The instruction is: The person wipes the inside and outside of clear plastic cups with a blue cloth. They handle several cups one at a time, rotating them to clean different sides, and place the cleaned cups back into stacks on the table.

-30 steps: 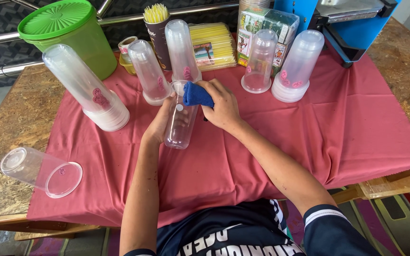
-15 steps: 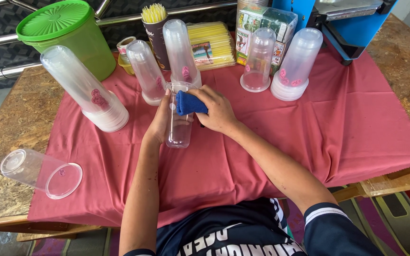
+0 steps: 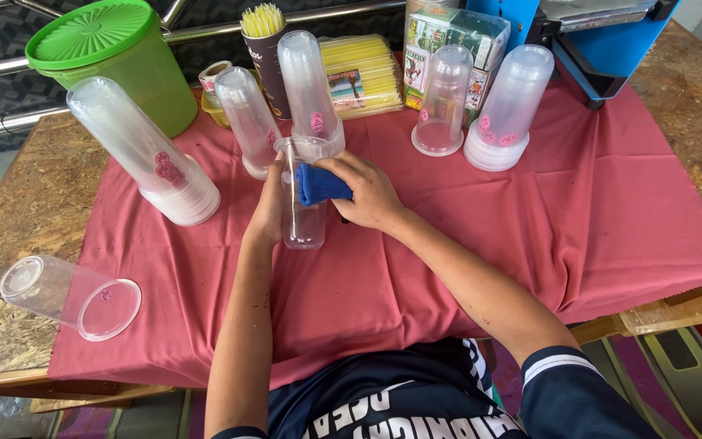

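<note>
left hand [image 3: 268, 213] gripping cup [image 3: 302, 213], right hand [image 3: 371, 193] pressing cloth [image 3: 320, 184]

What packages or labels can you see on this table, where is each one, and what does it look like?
Straw pack: back centre, flat clear wrapper, yellow straws, small picture label.
Printed box: back, right of the straws, green and white, clear-wrapped.
Dark cup: left of the straws, brown, holding yellow sticks.
Pink stickers: on the clear cup stacks.

Flat clear pack of yellow straws [image 3: 363, 73] with small colourful picture label [image 3: 344, 88] at table back, centre. Right beside it: green-white printed carton in clear wrap [image 3: 457, 36]. Pink round stickers on the clear cups.
</note>
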